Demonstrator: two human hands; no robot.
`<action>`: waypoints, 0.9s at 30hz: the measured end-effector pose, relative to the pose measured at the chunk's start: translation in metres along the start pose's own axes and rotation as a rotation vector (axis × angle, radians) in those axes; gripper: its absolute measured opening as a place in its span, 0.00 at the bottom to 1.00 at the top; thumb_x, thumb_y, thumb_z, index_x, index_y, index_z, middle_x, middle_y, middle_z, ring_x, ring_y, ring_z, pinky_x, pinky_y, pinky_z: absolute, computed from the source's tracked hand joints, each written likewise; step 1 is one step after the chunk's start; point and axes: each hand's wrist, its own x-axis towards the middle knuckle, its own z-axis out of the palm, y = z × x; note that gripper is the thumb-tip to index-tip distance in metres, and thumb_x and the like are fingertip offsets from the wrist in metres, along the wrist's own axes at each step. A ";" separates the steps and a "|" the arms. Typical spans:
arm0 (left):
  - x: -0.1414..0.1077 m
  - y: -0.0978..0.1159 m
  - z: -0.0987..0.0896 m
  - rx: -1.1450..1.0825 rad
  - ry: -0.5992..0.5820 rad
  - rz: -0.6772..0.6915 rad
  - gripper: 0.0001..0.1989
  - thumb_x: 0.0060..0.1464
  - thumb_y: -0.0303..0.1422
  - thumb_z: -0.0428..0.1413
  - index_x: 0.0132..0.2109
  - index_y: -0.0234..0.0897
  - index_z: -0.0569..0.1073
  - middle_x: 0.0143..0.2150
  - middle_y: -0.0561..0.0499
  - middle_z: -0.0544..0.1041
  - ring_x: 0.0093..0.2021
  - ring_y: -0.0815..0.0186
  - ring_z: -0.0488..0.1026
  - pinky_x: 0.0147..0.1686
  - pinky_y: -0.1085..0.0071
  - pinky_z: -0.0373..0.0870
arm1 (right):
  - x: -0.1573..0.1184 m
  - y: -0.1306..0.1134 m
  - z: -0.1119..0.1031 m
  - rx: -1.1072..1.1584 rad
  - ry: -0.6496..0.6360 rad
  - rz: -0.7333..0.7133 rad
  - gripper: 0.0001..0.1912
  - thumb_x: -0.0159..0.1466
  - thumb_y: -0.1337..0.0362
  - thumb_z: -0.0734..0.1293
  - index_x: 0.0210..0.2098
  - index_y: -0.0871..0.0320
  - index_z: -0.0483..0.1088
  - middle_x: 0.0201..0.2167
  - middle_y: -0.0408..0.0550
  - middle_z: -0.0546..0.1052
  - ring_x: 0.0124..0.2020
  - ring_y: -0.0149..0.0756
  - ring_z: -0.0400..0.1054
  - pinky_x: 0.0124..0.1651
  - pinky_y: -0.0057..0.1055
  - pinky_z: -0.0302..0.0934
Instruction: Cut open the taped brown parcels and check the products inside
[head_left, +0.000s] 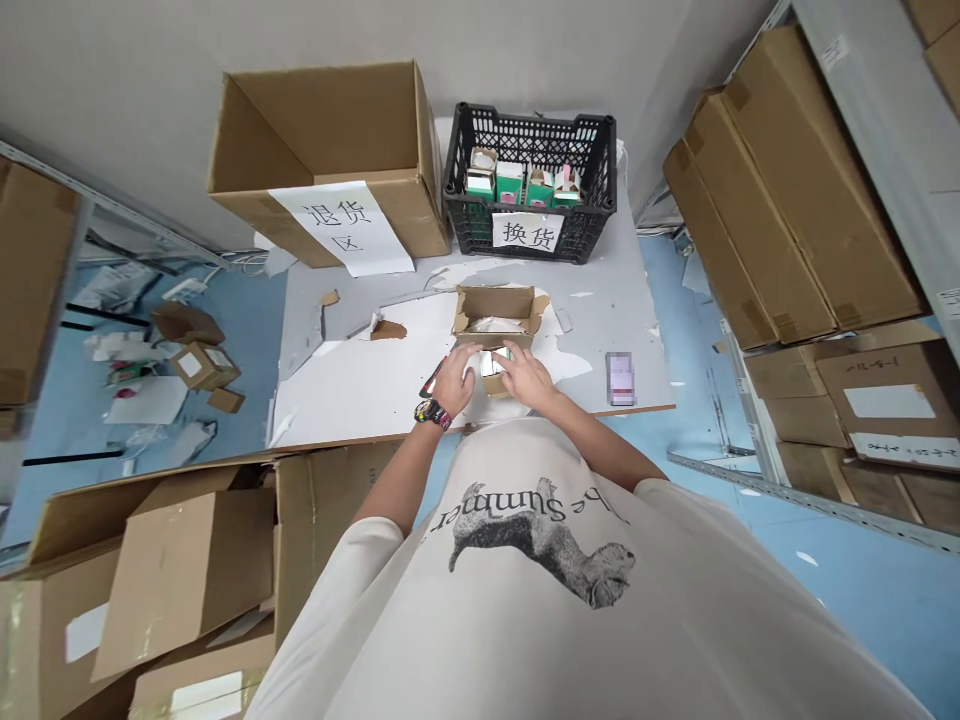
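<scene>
My left hand [455, 380] and my right hand [525, 375] meet over a small white-and-green carton [495, 363], gripping it from both sides and hiding most of it. Just beyond them sits an open brown cardboard box [499, 305] with white packing inside, its near corner under the carton. A black-and-red tool, possibly a box cutter [433, 377], lies beside my left hand. A pink-and-white packet [621, 378] lies to the right on the white-topped table [360, 390]. A colourful watch [433, 414] circles my left wrist.
Beyond the table stand a black plastic crate [529, 180] holding several small cartons and a large open cardboard box [330, 160], both with paper signs. Shelves of cartons [787, 200] fill the right. Scattered boxes and paper lie on the blue floor [97, 340] at left.
</scene>
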 end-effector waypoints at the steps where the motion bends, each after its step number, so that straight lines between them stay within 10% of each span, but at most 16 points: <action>1: 0.002 0.004 -0.002 0.035 -0.018 0.035 0.28 0.73 0.32 0.52 0.76 0.43 0.75 0.77 0.39 0.74 0.78 0.48 0.72 0.78 0.42 0.71 | 0.001 0.000 0.001 0.006 0.003 -0.002 0.31 0.80 0.65 0.62 0.80 0.51 0.70 0.85 0.59 0.62 0.70 0.61 0.69 0.66 0.54 0.74; 7: 0.012 0.010 0.000 0.194 -0.156 0.121 0.27 0.69 0.45 0.66 0.70 0.43 0.80 0.81 0.36 0.69 0.78 0.36 0.70 0.78 0.35 0.68 | 0.008 0.008 0.013 0.128 0.078 -0.024 0.21 0.78 0.66 0.64 0.68 0.57 0.76 0.81 0.63 0.67 0.70 0.59 0.71 0.70 0.56 0.72; 17: -0.004 0.002 -0.002 -0.019 -0.042 0.065 0.28 0.66 0.31 0.61 0.71 0.42 0.75 0.73 0.39 0.79 0.72 0.47 0.78 0.69 0.46 0.80 | 0.008 0.024 0.029 0.393 0.286 -0.030 0.16 0.74 0.70 0.60 0.55 0.55 0.76 0.67 0.64 0.79 0.69 0.52 0.75 0.70 0.49 0.73; 23: -0.018 0.002 0.005 -0.095 0.039 -0.066 0.23 0.67 0.30 0.57 0.65 0.44 0.80 0.71 0.42 0.80 0.71 0.52 0.78 0.57 0.55 0.87 | 0.004 0.025 0.027 0.256 0.218 0.052 0.19 0.76 0.67 0.64 0.63 0.58 0.78 0.72 0.64 0.76 0.71 0.55 0.73 0.75 0.51 0.70; 27: -0.022 -0.001 0.012 -0.050 0.029 -0.053 0.27 0.68 0.37 0.63 0.71 0.43 0.77 0.74 0.39 0.78 0.74 0.48 0.76 0.70 0.45 0.81 | 0.005 0.014 0.019 0.131 0.143 0.097 0.23 0.77 0.62 0.69 0.69 0.59 0.78 0.76 0.63 0.73 0.70 0.60 0.71 0.72 0.55 0.72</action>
